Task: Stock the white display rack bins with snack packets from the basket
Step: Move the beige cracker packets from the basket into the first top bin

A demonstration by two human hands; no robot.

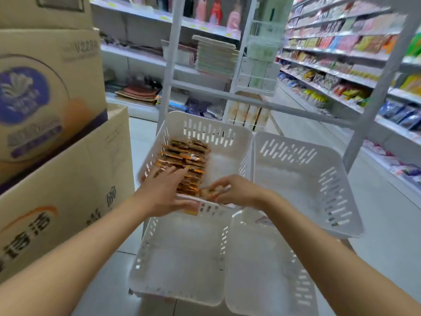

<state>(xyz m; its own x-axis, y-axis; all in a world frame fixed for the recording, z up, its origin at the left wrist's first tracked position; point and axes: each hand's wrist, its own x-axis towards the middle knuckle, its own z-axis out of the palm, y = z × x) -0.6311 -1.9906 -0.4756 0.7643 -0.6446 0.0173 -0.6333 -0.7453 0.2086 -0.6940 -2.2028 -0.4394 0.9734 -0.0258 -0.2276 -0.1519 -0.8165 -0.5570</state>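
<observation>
The white display rack (169,69) holds several slotted white bins. In the upper left bin (211,131) lies a row of orange and brown snack packets (184,156), filling its left half. My left hand (164,192) rests flat on the near end of that row, fingers spread. Over the bin's near edge, my right hand (232,190) is closed on a few snack packets (210,192). The upper right bin (303,160) and the two lower bins (182,258) hold nothing. The basket is not in view.
Stacked cardboard boxes (52,137) stand close on the left. Store shelves with packaged goods (341,65) run along the right side of a tiled aisle. More shelves with stationery (214,55) stand behind the rack.
</observation>
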